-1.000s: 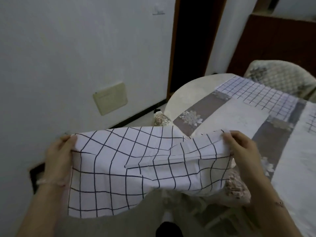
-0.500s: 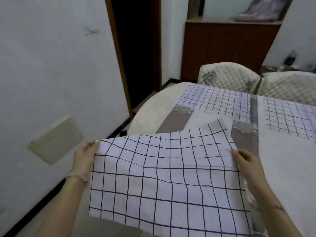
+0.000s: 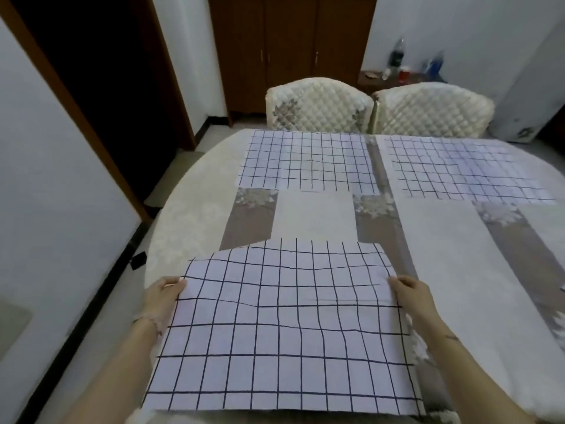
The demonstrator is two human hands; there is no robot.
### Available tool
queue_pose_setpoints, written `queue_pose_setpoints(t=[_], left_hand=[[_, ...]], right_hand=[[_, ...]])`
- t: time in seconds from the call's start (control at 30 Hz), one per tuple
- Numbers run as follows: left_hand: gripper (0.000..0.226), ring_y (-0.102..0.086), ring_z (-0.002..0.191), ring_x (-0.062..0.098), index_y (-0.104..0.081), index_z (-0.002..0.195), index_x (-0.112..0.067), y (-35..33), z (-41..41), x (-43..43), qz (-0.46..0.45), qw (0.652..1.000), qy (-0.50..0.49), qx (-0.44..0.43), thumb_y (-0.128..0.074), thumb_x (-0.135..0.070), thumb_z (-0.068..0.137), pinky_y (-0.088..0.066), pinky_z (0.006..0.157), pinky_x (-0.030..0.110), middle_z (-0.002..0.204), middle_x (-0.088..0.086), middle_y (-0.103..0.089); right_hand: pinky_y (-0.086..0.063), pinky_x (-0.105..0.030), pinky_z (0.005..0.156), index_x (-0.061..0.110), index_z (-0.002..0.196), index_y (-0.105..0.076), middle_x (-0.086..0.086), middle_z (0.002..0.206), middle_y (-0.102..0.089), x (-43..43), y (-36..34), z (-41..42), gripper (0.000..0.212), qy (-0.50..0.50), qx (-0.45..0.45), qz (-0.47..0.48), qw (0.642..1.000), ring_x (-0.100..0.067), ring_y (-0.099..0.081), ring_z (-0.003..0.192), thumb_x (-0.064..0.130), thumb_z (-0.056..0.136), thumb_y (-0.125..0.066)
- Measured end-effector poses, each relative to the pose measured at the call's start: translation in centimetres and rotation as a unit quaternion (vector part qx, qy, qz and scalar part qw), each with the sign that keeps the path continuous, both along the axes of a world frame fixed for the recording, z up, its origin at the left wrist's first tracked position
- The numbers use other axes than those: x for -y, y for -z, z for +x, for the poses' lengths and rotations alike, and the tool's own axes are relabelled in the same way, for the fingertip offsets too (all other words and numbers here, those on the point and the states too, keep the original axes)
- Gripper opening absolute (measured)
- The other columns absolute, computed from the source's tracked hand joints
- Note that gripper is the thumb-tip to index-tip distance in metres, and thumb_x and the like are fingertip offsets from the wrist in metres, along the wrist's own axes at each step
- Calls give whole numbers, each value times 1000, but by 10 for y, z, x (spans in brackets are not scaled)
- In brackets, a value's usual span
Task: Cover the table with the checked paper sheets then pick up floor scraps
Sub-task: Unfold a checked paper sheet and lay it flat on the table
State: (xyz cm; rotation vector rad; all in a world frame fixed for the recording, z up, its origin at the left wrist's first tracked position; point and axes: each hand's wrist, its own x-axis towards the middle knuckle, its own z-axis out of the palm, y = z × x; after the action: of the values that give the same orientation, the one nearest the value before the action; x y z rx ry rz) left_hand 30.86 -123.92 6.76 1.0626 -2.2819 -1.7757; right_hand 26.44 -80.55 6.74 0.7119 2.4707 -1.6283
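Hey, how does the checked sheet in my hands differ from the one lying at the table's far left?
The held sheet is gripped at its sides by the left hand and right hand; the far left sheet lies untouched. The held sheet is rippled, the far left sheet flat. The held sheet's far left corner is cut at a slant; the far left sheet looks roughly rectangular. Both are white with dark grid lines.

head view (worn) looks down over table (image 3: pixel 189 191)
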Motion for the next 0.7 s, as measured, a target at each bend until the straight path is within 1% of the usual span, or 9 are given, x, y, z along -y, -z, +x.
queue_pose_setpoints(t=[0.07, 0.2, 0.33, 0.4, 0.5, 0.57, 0.6, 0.67, 0.7], left_hand=[[15, -49, 66, 17, -59, 104, -6, 9, -18, 3, 16, 999, 12, 26, -58, -13, 90, -36, 56, 21, 80, 8, -56], [14, -53, 77, 23, -61, 100, -8, 25, -46, 14, 8, 997, 39, 64, -62, -13, 87, -43, 71, 28, 93, 14, -61], [12, -54, 79, 23, -62, 96, -8, 36, -57, 17, -6, 995, 65, 81, -63, -12, 85, -42, 77, 33, 93, 15, -62], [12, -56, 81, 24, -62, 96, -5, 39, -55, 16, -9, 994, 75, 84, -62, -11, 85, -43, 78, 33, 94, 14, -63], [14, -61, 94, 30, -60, 97, -7, 42, -49, 14, -40, 991, 94, 87, -63, -13, 85, -47, 87, 38, 100, 12, -65], [17, -60, 99, 30, -56, 99, -12, 43, -46, 13, -68, 987, 117, 89, -64, -14, 84, -46, 91, 39, 104, 10, -63], [18, -60, 99, 29, -56, 101, -12, 42, -44, 11, -80, 984, 128, 90, -64, -14, 84, -47, 91, 39, 104, 9, -63], [23, -60, 98, 28, -57, 105, -10, 42, -42, 10, -102, 980, 148, 87, -63, -15, 84, -49, 92, 40, 103, 8, -63], [24, -60, 97, 28, -57, 107, -9, 41, -42, 10, -108, 979, 151, 85, -64, -15, 84, -49, 92, 41, 103, 8, -63]], right_hand=[[-34, -26, 54, 1, 82, -66, -8, 68, -52, 3, 4, -4, 21, 18, 8, -4, 1000, -15, -41, 58, 18, 91, -57], [-36, -22, 55, -1, 89, -64, -3, 67, -53, 7, 13, -11, 19, 58, 21, -15, 998, -13, -44, 60, 16, 93, -56], [-36, -28, 66, -16, 100, -60, -8, 80, -51, 5, 25, -12, 34, 68, 27, 8, 997, -19, -42, 67, 17, 92, -56], [-37, -29, 71, -8, 104, -63, -6, 84, -53, 5, 25, -9, 30, 60, 36, 22, 997, -16, -46, 70, 18, 93, -55], [-40, -28, 77, 6, 124, -57, -6, 103, -58, 2, 28, -1, 36, 57, 32, 43, 997, -17, -51, 83, 22, 91, -57], [-41, -31, 85, 8, 130, -50, -5, 110, -57, 4, 30, 5, 42, 58, 32, 95, 993, -20, -53, 94, 20, 90, -58], [-44, -35, 89, 7, 130, -48, -6, 113, -58, 5, 32, 9, 44, 51, 28, 154, 986, -25, -55, 100, 19, 89, -59], [-47, -44, 89, 2, 123, -52, -18, 118, -59, 11, 35, 15, 39, 9, -5, 297, 955, -37, -56, 105, 17, 88, -59], [-45, -43, 89, 0, 118, -56, -22, 118, -59, 17, 35, 17, 33, -16, -29, 339, 940, -39, -54, 106, 13, 87, -59]])
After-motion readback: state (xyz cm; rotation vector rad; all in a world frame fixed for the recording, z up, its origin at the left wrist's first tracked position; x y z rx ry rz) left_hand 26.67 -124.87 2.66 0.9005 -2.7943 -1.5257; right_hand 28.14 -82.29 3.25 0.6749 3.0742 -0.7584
